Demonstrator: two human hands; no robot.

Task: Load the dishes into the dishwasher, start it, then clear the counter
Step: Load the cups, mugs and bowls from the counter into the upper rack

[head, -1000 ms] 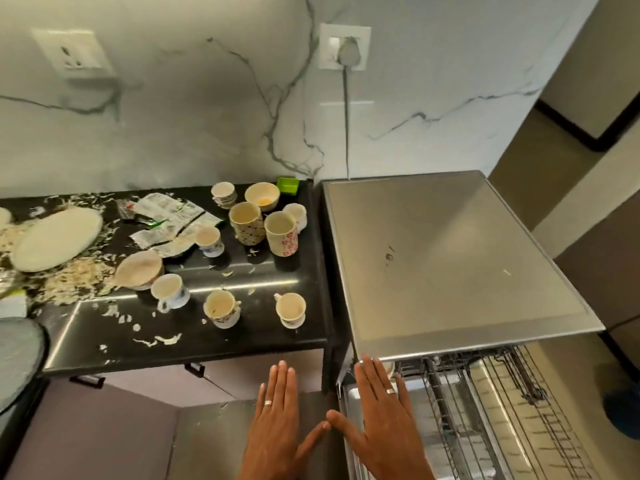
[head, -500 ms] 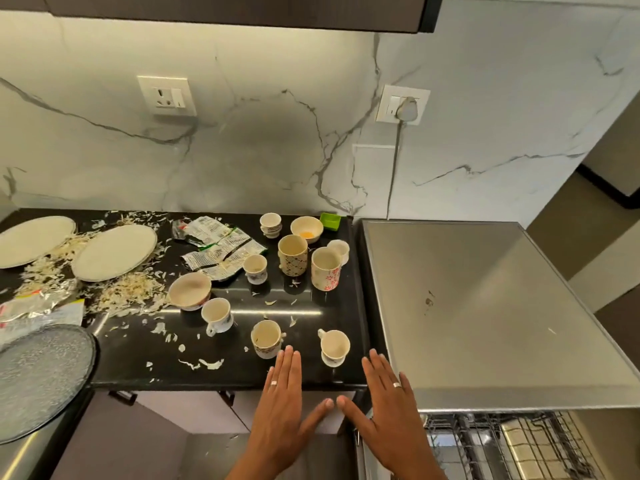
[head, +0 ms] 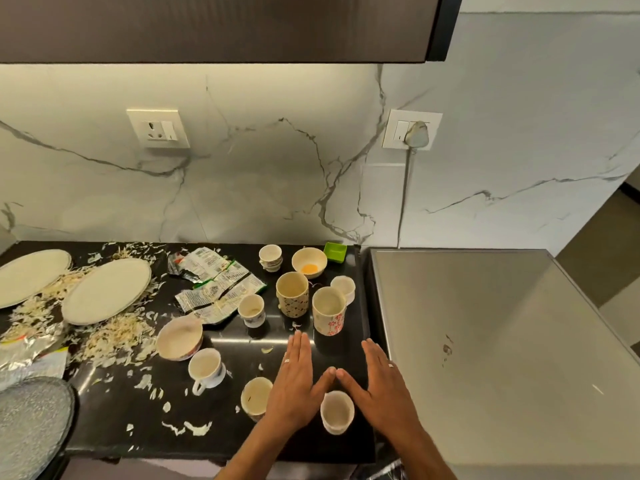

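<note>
Both hands have advanced over the counter (head: 114,420); left hand (head: 294,386) and right hand (head: 384,389) flat, open, empty, flanking a cup (head: 336,412) at lower centre.

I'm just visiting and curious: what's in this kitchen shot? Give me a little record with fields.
surface: black counter, strewn with pale food scraps
left hand: open, flat, palm down, holding nothing
right hand: open, flat, holding nothing
between hands: small white cup, upright
tall mugs: dotted mug and red-flowered mug
bowl: yellow residue inside
plates: two pale plates at left
litter: torn wrappers
green dish: back edge
right side: steel appliance top
</note>
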